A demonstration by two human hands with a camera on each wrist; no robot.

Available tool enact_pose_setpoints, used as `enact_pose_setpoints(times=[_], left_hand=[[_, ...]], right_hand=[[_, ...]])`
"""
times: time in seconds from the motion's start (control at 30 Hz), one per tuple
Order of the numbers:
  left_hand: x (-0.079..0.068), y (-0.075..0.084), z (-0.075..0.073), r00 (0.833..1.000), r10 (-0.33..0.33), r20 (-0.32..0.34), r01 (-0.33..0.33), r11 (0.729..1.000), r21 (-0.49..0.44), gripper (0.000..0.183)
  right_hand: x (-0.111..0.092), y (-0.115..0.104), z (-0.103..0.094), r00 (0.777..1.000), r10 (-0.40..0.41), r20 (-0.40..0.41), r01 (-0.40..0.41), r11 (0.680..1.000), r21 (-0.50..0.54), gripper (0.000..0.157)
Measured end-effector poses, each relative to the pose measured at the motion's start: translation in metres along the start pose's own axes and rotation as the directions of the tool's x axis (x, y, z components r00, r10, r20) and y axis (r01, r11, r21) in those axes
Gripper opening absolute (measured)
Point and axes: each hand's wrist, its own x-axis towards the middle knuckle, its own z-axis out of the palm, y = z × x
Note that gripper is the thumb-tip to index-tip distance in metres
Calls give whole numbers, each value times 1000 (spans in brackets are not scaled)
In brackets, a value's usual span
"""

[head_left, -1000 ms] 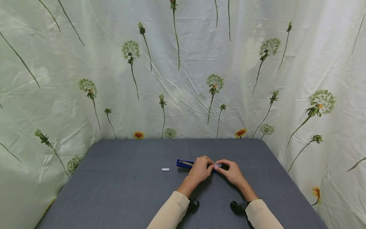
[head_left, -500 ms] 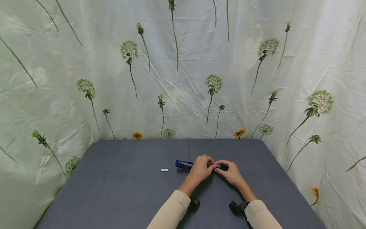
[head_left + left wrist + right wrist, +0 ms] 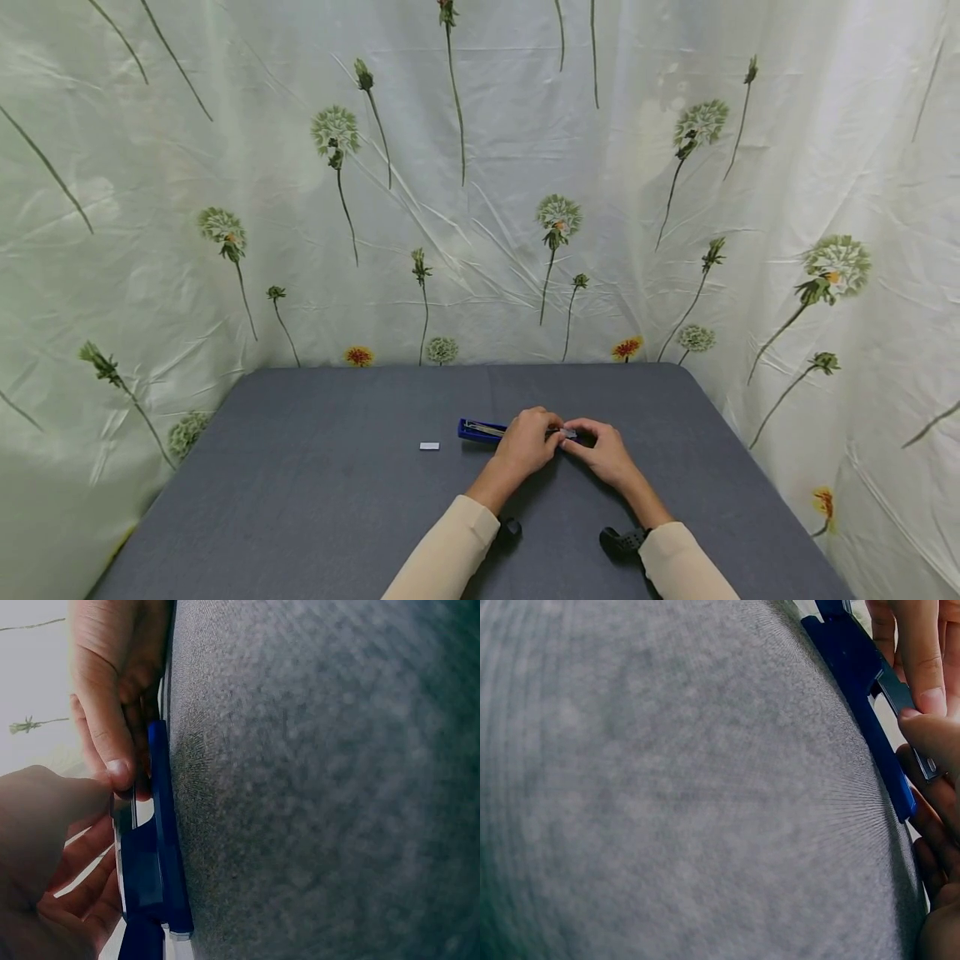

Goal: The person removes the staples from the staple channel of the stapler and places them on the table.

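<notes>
An opened blue stapler (image 3: 480, 431) lies lengthwise on the table, its top lifted back to the left and its metal spring showing. My left hand (image 3: 528, 440) grips its middle, the fingers behind the magazine and the thumb in front. With thumb and fingers, my right hand (image 3: 603, 450) pinches the silver front end of the magazine (image 3: 930, 766). Both thumb tips meet there, in the left wrist view too, where the stapler's blue base (image 3: 169, 847) sits below. Whether loose staples are between the fingertips is hidden. A short strip of staples (image 3: 430, 447) lies left of the stapler.
The dark grey table (image 3: 337, 500) runs back to a pale curtain (image 3: 480, 208) printed with dandelions. Black wrist straps (image 3: 621, 543) sit under both forearms, close to the tabletop.
The head view has shifted slightly, so everything sits a little further left. Both hands keep the same hold at the stapler's front, with only tiny finger movements.
</notes>
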Motion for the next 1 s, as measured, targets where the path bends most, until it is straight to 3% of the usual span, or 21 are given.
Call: enact_pose_setpoints(times=[0.43, 0.63, 1.0], left_hand=[[-2, -7, 1, 1000, -30, 3, 30, 995, -92, 14], [-4, -10, -5, 999, -20, -25, 16, 989, -148, 13], [-12, -22, -15, 999, 4, -49, -13, 983, -184, 15]], right_hand=[[2, 0, 0, 1000, 3, 4, -3, 999, 39, 26], [2, 1, -1, 1000, -27, 7, 26, 999, 39, 26], [0, 0, -1, 1000, -3, 8, 3, 1000, 16, 26]])
